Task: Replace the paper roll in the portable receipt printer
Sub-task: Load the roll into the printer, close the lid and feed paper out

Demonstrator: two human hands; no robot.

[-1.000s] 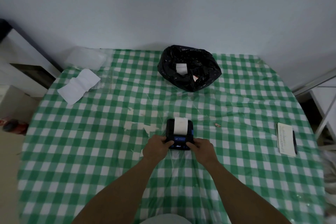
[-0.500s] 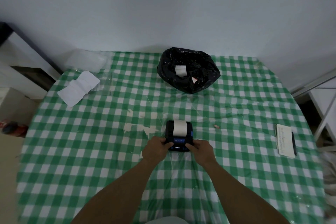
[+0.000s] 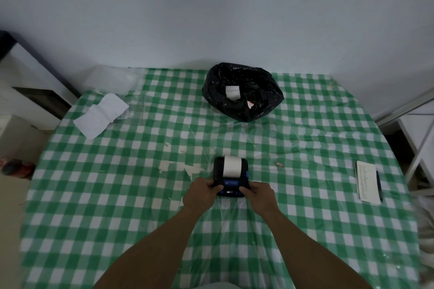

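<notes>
**Printer held at both sides with fresh paper showing**

Nearest the camera, two bare forearms are extended from the 6 o'clock edge across a table covered with a green-and-white checked cloth under clear plastic [image 3: 117, 195]. The left hand [image 3: 199, 197] is closed on the left near corner of a small black portable receipt printer with a blue panel [image 3: 231, 183], and the right hand [image 3: 261, 198] is closed on its right near corner. The printer rests at the table's centre. A white paper strip [image 3: 231, 166] is seen curving up over its far half; whether the lid is latched cannot be told.

The closing or feeding step is judged to be in hand. It would be done well if the printer is kept flat, the paper is left straight and centred through the slot, and even pressure is applied on both sides so that the strip is not skewed or pinched.

Farther out, a white notepad with a dark pen [image 3: 367, 183] lies at 3 o'clock, and a folded white paper sheet [image 3: 101, 115] at 10 o'clock. At 12 o'clock, well apart from the printer, an open black plastic rubbish bag [image 3: 242, 98] is seen with white paper scraps inside.
</notes>
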